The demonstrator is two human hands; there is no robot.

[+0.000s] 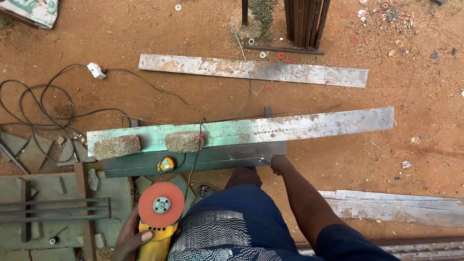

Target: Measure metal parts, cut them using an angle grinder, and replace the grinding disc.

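Nearest, the left hand [131, 238] grips a yellow angle grinder [159, 220], orange disc [161, 205] turned up and away from the body; the right hand [275, 163] closes on a small metal tool [264, 159] at the dark steel strip [193, 160]; beyond, two stones [117, 146] weigh down the long painted strip [270, 128] so it lies steady on the ground.

The bare reddish dirt ground [183, 29] carried a long metal strip [253, 70], a tangled black cable [43, 104] with a white plug [96, 70], grey sheet offcuts [401, 208] and small scattered scraps [386, 12].
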